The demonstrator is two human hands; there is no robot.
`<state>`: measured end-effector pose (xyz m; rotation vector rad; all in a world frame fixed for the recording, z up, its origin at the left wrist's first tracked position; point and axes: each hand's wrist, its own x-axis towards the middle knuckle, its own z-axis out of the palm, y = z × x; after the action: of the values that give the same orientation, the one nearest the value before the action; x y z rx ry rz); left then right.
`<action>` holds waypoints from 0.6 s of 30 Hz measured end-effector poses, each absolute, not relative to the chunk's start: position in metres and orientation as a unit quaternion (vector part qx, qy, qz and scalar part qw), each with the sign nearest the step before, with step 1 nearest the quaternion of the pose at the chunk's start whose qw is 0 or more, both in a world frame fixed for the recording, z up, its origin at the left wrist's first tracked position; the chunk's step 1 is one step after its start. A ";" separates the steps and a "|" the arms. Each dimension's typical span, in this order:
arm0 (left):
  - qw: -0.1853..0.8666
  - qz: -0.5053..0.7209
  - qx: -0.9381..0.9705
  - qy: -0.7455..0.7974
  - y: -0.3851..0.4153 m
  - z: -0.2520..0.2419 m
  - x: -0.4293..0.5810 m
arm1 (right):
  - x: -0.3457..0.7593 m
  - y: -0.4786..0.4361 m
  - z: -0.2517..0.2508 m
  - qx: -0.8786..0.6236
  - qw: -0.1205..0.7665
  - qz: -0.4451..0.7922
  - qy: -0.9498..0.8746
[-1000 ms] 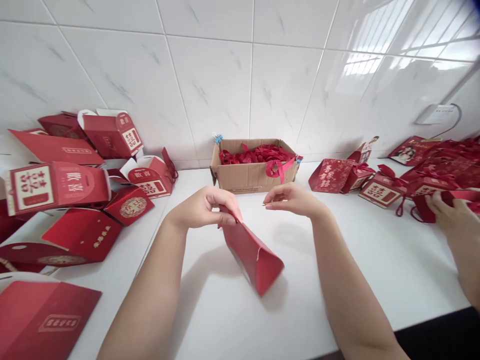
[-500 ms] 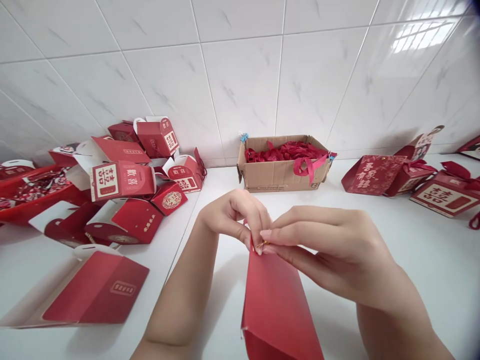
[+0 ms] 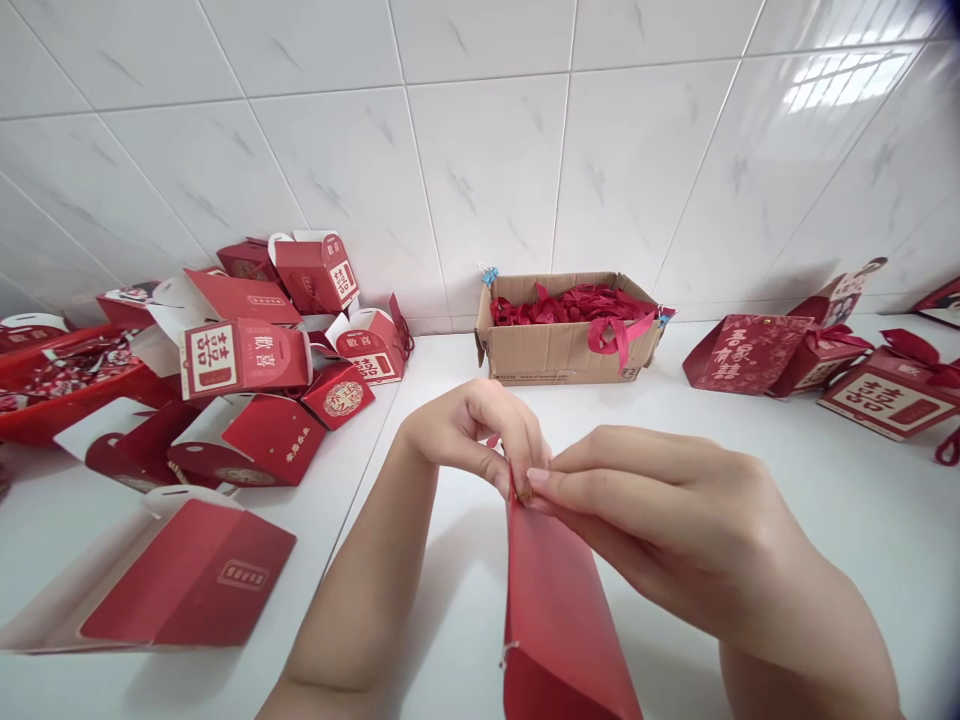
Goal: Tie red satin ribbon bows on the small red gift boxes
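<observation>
A red paper gift box (image 3: 566,610) stands tilted in front of me, its top edge between my hands. My left hand (image 3: 480,435) is closed, thumb and fingers pinching the far upper corner of the box. From the right, my right hand (image 3: 660,510) meets it there, its thumb and fingers pressed together at a small gold-coloured fastener (image 3: 523,495) on the edge. The fingertips cover most of that fastener, so its exact shape is hidden.
A cardboard box (image 3: 566,350) of dark red ribbons is against the tiled wall. Several red gift boxes (image 3: 247,440) pile up at left beside a red tray (image 3: 45,425) of wrapped pieces. An open box (image 3: 206,580) lies nearer. Finished-looking boxes (image 3: 889,390) stand at right.
The red gift box has turned slightly and its near end has shifted a little right. My right fingers have closed in on the gold fastener, which now shows less.
</observation>
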<state>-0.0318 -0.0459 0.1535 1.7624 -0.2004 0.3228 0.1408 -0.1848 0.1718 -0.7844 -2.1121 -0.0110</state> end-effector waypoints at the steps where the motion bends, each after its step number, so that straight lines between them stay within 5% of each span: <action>1: 0.622 0.138 0.766 -0.085 -0.046 0.153 -0.032 | 0.141 -0.185 0.172 -0.316 0.427 -0.005 -0.847; 18: 0.594 0.081 0.800 0.029 -0.050 0.161 -0.031 | 0.147 -0.182 0.173 -0.327 0.391 0.042 -0.859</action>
<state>-0.0309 -0.0504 0.1611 1.8577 0.0679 0.1887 0.1472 -0.1817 0.1734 -0.8296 -2.1832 0.1057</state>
